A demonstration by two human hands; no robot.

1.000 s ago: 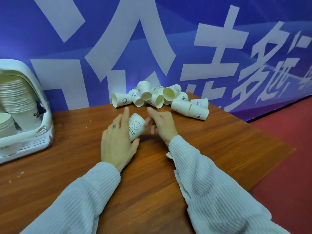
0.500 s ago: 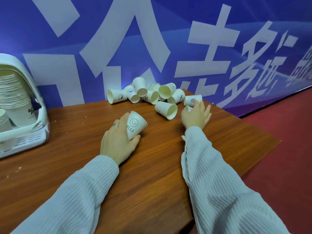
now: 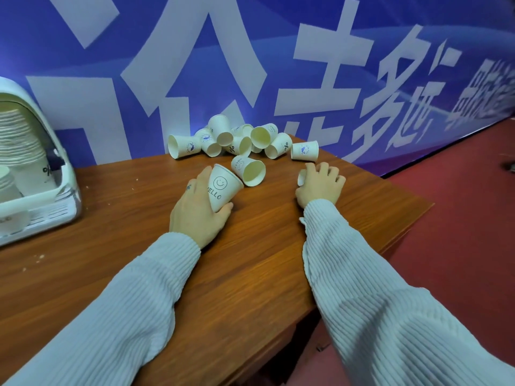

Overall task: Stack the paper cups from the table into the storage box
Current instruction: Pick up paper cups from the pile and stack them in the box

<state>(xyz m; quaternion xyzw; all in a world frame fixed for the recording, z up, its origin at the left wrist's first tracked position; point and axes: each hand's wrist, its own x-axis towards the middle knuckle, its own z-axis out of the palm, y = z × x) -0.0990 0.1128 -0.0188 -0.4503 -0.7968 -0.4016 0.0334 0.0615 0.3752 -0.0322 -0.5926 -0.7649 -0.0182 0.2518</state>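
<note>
My left hand [image 3: 196, 215] grips a white paper cup [image 3: 223, 186] printed with a smiley and "HELLO", tilted with its mouth up and to the right. My right hand [image 3: 320, 185] curls over another small cup [image 3: 301, 178], of which only a sliver shows at the fingers. One loose cup [image 3: 249, 171] lies on its side just beyond the held cup. A pile of several white cups [image 3: 237, 140] lies at the table's far edge against the banner. The white storage box [image 3: 65, 174] stands at the left with stacks of cups [image 3: 21, 149] inside.
The wooden table [image 3: 139, 246] ends at a corner to the right of my right hand, with red floor [image 3: 459, 232] beyond. A blue banner [image 3: 278, 65] with large white characters backs the table. Small crumbs dot the wood near the box.
My right hand has drawn back slightly toward me and closed over a cup by the table's right side. The left hand still holds the smiley cup in about the same place.
</note>
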